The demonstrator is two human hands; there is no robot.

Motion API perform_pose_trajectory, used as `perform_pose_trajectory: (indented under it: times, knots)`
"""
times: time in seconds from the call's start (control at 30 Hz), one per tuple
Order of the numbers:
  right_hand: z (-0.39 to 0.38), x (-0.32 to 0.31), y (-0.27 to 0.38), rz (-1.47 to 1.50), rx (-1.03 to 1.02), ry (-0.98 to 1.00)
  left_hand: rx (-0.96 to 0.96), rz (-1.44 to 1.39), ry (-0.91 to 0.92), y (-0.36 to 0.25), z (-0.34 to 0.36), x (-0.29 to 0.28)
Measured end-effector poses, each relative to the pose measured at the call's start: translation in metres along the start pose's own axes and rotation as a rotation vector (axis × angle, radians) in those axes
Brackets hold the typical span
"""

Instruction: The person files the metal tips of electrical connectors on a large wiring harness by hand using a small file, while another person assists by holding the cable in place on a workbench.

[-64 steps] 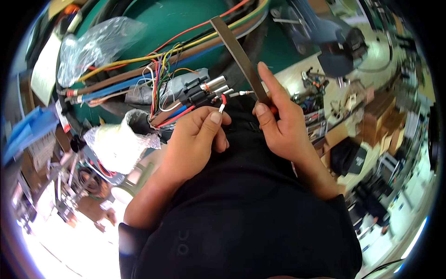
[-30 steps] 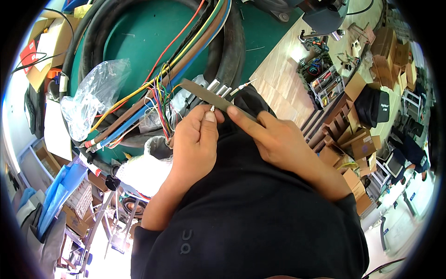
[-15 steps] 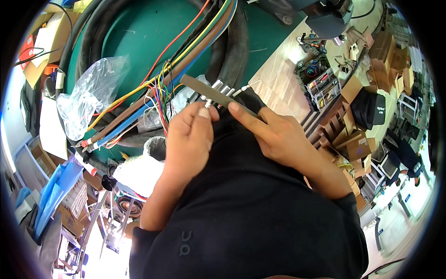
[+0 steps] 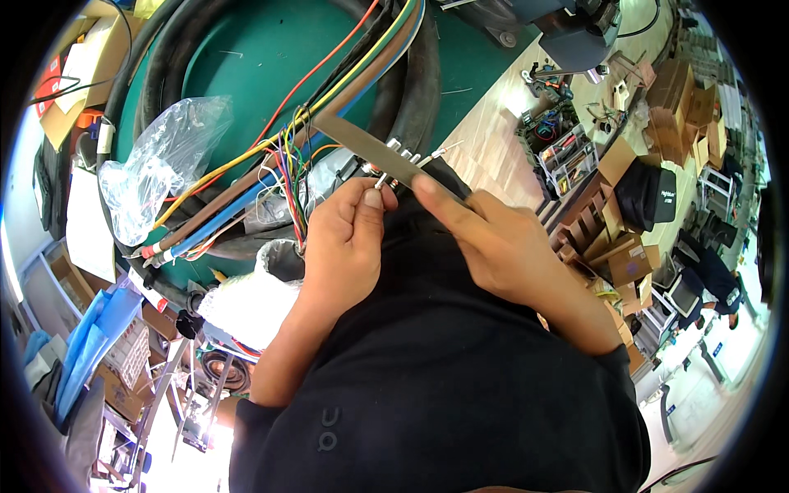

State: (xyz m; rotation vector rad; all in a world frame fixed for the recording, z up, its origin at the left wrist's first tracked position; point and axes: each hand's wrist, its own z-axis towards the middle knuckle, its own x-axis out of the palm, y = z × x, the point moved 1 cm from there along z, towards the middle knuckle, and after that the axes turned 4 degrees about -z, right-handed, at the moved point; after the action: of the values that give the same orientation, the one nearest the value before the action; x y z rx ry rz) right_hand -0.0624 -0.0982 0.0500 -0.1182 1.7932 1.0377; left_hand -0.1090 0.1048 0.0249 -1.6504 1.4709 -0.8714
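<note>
My right hand (image 4: 500,238) is closed on a long flat metal bar that looks like a file (image 4: 368,146), its index finger stretched along the top. The bar slants up to the left, past my left hand. My left hand (image 4: 347,234) pinches a small silvery pin-like piece (image 4: 382,178) between thumb and forefinger, just under the bar. Short silver metal pins (image 4: 408,154) stick out behind the bar, and the bar partly covers them. A bundle of thin coloured wires (image 4: 289,160) hangs just left of my left hand.
Thick black cable (image 4: 415,94) coils over the green tabletop (image 4: 246,70). Brown and blue cables (image 4: 209,215) cross it beside a clear plastic bag (image 4: 168,160). White wrapping (image 4: 246,308) lies near my left forearm. Cardboard boxes (image 4: 631,259) and a tool crate (image 4: 567,160) stand at right.
The bar has shifted slightly up and left across the pins, showing more of its flat face. My left hand has moved a little right and its pinched piece shows more clearly.
</note>
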Motion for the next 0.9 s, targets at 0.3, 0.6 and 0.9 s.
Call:
perform_pose_trajectory:
  times: [0.3,0.6,0.9]
  knots:
    - [0.003,0.016,-0.003,-0.096,0.011,0.017,0.024,-0.013,0.028,0.001,0.003,0.001]
    - [-0.034,-0.002,0.002,-0.134,0.083,0.077,-0.039,-0.069,0.029,0.001,0.004,-0.002]
    - [0.011,-0.009,0.011,-0.138,0.063,0.035,-0.053,-0.01,0.011,0.001,0.003,-0.003]
